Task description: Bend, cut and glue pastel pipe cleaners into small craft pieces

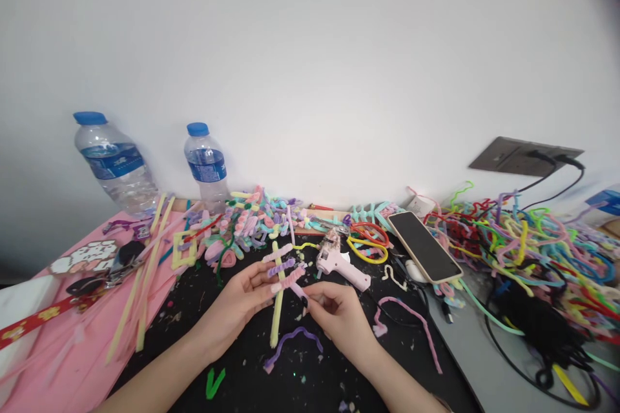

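My left hand (241,300) holds a yellow pipe-cleaner stem (278,310) that stands nearly upright over the black mat (232,361). Pink and purple pipe-cleaner coils (285,269) are wound across the stem near its top. My right hand (338,315) pinches the end of a pink-purple piece (296,289) beside the stem, its fingers closed. A loose purple pipe cleaner (290,342) lies on the mat just below both hands.
A pink glue gun (339,261) lies behind my hands, a phone (423,245) to its right. Two water bottles (116,164) (207,164) stand at the wall. Heaps of coloured pipe cleaners (533,239) and black cables fill the right; pink sheets (72,335) and pliers (111,268) lie left.
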